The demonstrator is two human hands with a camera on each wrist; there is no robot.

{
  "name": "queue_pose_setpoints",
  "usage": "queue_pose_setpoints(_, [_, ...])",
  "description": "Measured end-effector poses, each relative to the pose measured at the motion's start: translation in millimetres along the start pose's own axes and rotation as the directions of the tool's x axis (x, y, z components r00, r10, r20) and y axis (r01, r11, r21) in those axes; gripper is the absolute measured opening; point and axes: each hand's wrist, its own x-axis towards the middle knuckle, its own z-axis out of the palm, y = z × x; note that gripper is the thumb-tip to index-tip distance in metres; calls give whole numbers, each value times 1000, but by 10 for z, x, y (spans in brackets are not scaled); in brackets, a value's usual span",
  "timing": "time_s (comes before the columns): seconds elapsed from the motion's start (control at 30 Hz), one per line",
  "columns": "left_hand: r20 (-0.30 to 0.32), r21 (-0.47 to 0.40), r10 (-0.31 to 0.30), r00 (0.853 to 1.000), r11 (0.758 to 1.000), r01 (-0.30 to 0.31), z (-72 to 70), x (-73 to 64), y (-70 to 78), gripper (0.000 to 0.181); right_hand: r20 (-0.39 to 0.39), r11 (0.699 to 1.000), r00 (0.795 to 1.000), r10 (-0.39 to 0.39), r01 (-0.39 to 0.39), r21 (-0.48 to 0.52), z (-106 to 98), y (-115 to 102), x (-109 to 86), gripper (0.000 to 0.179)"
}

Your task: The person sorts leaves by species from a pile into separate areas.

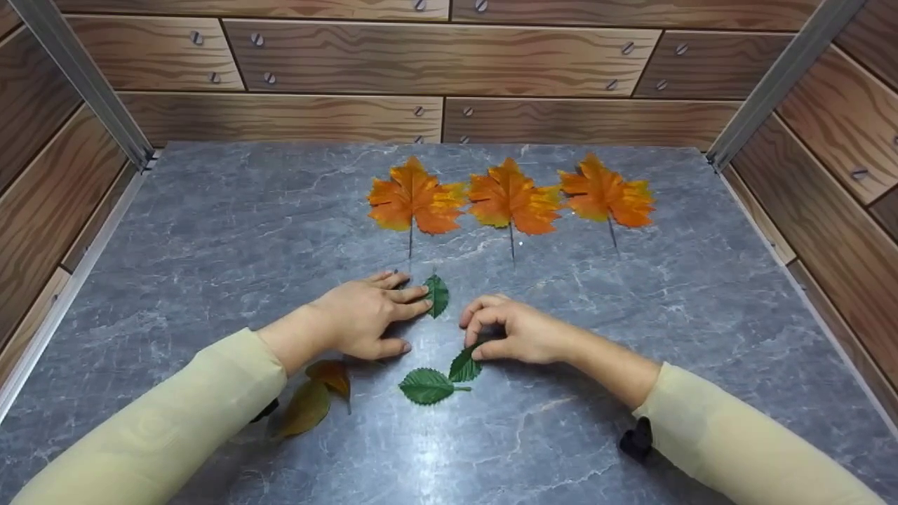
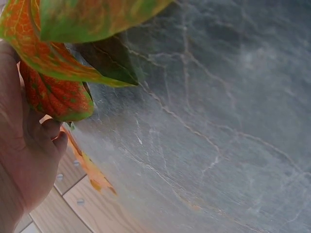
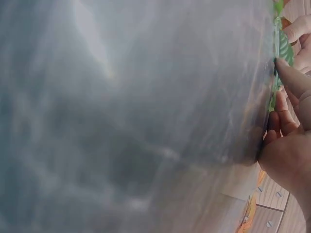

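A grey, marble-patterned counter [image 1: 210, 231] fills most of the head view. Two forearms in pale sleeves reach over it from the near corners, angling inward so that the wrists come toward the middle.

The left hand [image 1: 368, 315] lies palm down, nothing grasped, its fingers stretched out to the right and the thumb held apart on the near side. Its index and middle fingertips rest on the left edge of the far green leaf [image 1: 439, 297]. The right hand [image 1: 523, 330] comes in from the right with bent fingers, thumb and index pinching the top of the middle green leaf [image 1: 464, 366], which slants down toward the left.

Beyond the hands, three orange maple leaves [image 1: 514, 200] stand in a row, stems toward the person. Mottled leaves [image 1: 306, 408] lie beside the left forearm, partly hidden by it.

The near green leaf [image 1: 426, 386] lies flat on the counter, just beside the pinched one's lower tip, its short stem [image 1: 461, 388] pointing right.
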Motion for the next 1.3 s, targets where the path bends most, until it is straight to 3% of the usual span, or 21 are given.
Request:
queue_pose_setpoints(0.4, [15,-6,-6,1000,1000,6,-11,4,-2,73,-15,979,1000,10,-6,204,-73,20,-50,5])
queue_pose_setpoints(0.53, [17,0,-2,1000,1000,2,-13,1,2,73,-71,958,997,42,-20,286,-105,15,-65,6])
queue_pose_setpoints(0.73, [14,-1,0,1000,1000,0,-12,-6,0,73,-177,946,980,88,-27,322,-193,16,-94,12])
queue_pose_setpoints(0.9, [5,-9,2,1000,1000,-2,-10,-12,0,73,-210,943,969,131,-57,327,-280,-9,-114,23])
queue_pose_setpoints(1.07, [12,-8,-1,1000,1000,1,-9,-21,-3,73,-212,909,957,197,-98,406,-339,-39,-103,43])
queue_pose_setpoints(1.17, [11,-2,4,1000,1000,-4,-10,-17,-1,73,-225,877,946,233,-104,469,-360,-35,-97,46])
queue_pose_setpoints(1.3, [9,-3,7,1000,1000,-7,-19,-18,3,73,-254,865,931,261,-109,490,-381,-24,-93,46])
